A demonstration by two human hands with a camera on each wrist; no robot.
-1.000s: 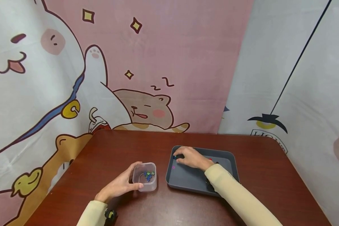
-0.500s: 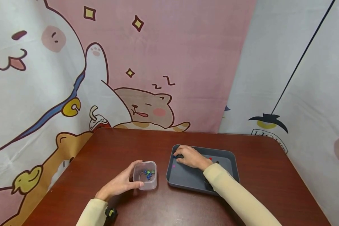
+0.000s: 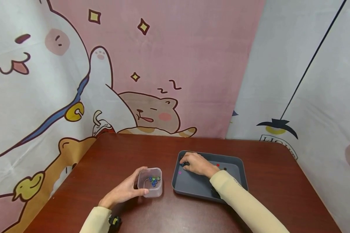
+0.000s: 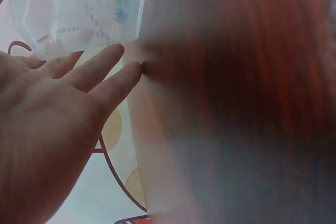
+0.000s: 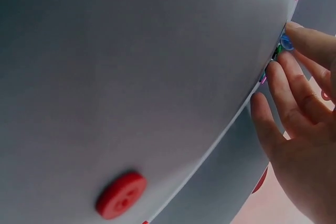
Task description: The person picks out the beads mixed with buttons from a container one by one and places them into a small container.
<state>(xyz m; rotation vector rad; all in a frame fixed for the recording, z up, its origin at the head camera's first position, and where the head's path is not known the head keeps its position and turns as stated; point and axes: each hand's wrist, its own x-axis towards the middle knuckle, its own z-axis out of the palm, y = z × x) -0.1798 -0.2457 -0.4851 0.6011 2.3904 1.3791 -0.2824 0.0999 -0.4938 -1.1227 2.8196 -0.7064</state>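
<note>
My left hand (image 3: 123, 191) grips a small clear plastic box (image 3: 154, 193) from its left side, thumb at the front and fingers behind. Several blue and green glass marbles (image 3: 154, 182) lie inside the box. In the left wrist view, the box's clear wall (image 4: 73, 3) stands beyond the fingertips. My right hand (image 3: 199, 164) reaches down into the far left corner of a dark grey tray (image 3: 189, 188). Between its thumb and index finger shows a blue marble (image 5: 286, 42), pinched close over the tray floor. A bit of green (image 5: 279, 50) peeks out beside the fingertips.
On the tray floor lie a red button (image 5: 122, 195), a dark button (image 3: 225, 169) and a small pink ring (image 3: 180, 172). My right forearm (image 3: 239, 194) crosses the tray's near right part and hides some of it. A printed cloth (image 3: 204, 64) hangs behind the brown table (image 3: 140, 145).
The right fingertips have drawn in slightly from the tray's corner, the blue marble shifting a little right with them. My left hand and the box hold their place.
</note>
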